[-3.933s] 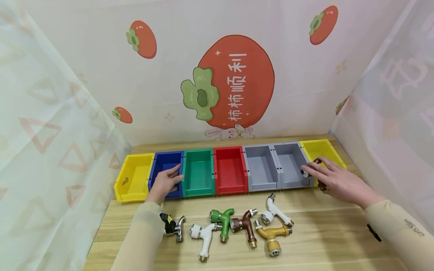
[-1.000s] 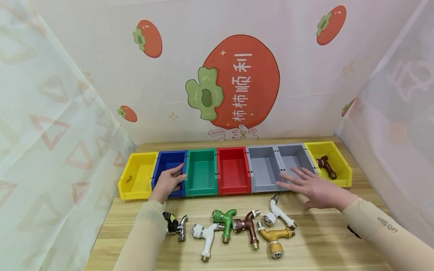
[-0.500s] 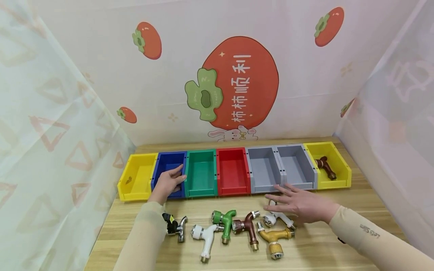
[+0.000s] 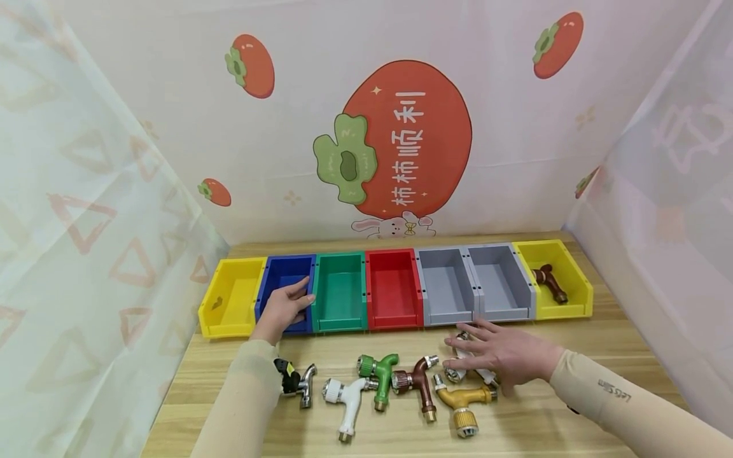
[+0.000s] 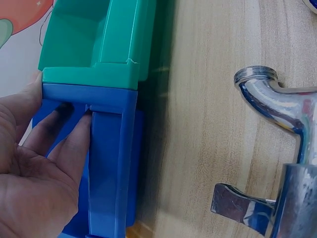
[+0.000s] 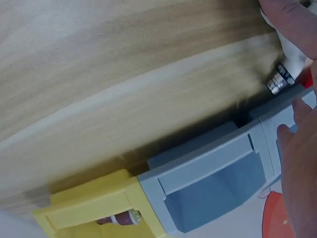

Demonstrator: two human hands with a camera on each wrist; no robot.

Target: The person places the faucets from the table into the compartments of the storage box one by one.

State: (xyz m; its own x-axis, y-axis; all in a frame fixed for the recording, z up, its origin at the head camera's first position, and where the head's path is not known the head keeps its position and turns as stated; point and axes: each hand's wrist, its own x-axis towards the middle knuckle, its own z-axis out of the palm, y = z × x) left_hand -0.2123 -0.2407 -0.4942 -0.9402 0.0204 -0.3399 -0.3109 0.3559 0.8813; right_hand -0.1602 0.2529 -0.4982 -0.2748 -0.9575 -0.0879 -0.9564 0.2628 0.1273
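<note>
My left hand (image 4: 282, 312) pinches the wall between the blue bin (image 4: 287, 266) and the green bin (image 4: 340, 292); in the left wrist view its fingers are inside the blue bin (image 5: 106, 148) and the thumb is outside. My right hand (image 4: 504, 351), fingers spread, is over a white faucet (image 4: 460, 356) and partly hides it. In the right wrist view a piece of the white faucet (image 6: 293, 57) shows by the fingers. Whether the hand touches it, I cannot tell. Beside it lies a yellow faucet (image 4: 462, 397).
Brown (image 4: 420, 385), green (image 4: 380, 375), white (image 4: 347, 401) and chrome-and-black (image 4: 299, 383) faucets lie on the table. The row also has a left yellow bin (image 4: 233, 296), a red bin (image 4: 394, 286), two grey bins and a right yellow bin (image 4: 564, 280) with a brown faucet (image 4: 551, 283).
The brown faucet my right hand held is now in the right yellow bin. That hand has moved left and toward me, over the white faucet. My left hand stays at the blue bin.
</note>
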